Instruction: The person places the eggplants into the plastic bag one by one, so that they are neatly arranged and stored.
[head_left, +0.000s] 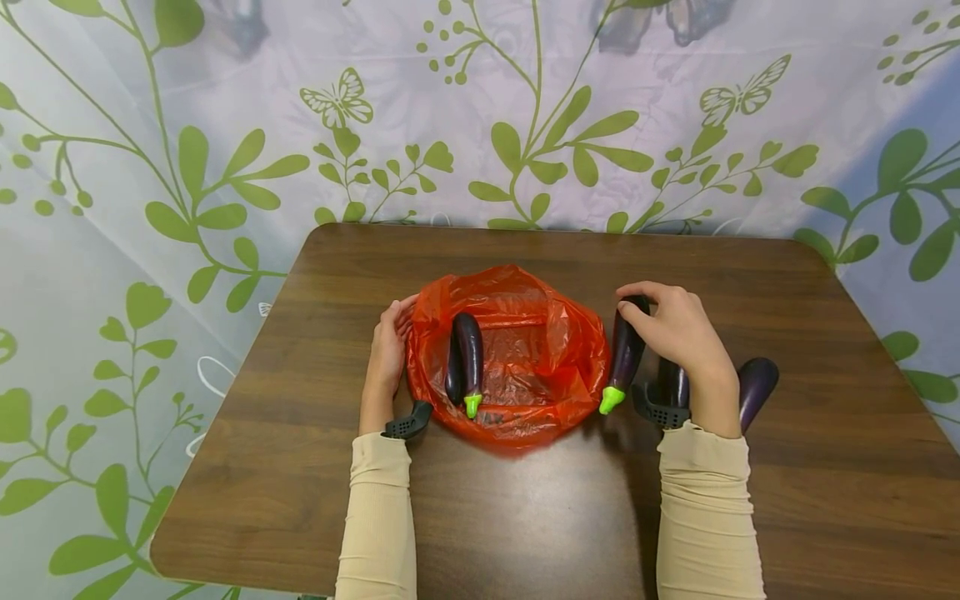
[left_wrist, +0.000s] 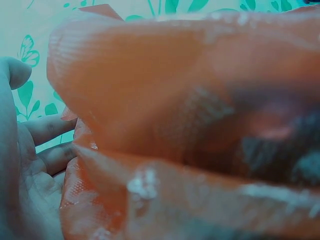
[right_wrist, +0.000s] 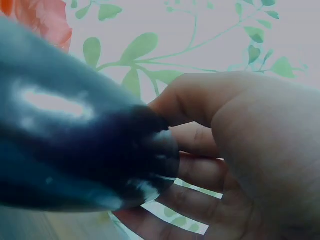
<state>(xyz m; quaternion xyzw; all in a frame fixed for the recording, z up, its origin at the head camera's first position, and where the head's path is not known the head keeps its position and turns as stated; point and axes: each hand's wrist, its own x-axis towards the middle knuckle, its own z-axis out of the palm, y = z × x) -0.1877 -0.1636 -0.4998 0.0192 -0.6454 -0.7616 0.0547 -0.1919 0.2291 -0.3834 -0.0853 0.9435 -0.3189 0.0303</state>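
Pinching the eggplant (head_left: 628, 346) right of frame centre, the right hand (head_left: 678, 325) (the nearer) points its green stem (head_left: 612, 400) down-left beside the red bag (head_left: 517, 427), which the left hand (head_left: 387, 348) touches, fingers loose.

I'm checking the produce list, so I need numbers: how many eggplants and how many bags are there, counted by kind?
Red plastic bag: 1
Eggplants: 5 (2 in the bag, 1 in the right hand, 2 on the table, partly hidden by the right arm)
Total: 6
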